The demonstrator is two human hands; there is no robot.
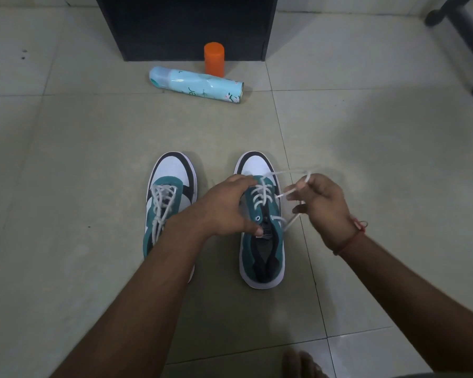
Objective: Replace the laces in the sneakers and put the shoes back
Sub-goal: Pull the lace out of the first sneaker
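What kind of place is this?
Probably a room at home: tiled floor, a dark cabinet against it, a spray can and sneakers set out on the floor.

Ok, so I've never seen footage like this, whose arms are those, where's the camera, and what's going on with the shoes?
The one picture comes from a camera worn on a person's head, looking down at their own bare arms. Two sneakers stand on the tiled floor. The left sneaker is already laced. The left hand steadies the right sneaker, while the right hand pinches its white lace; the upper eyelets are unthreaded. Beyond lie a blue spray can on its side and an upright orange container.
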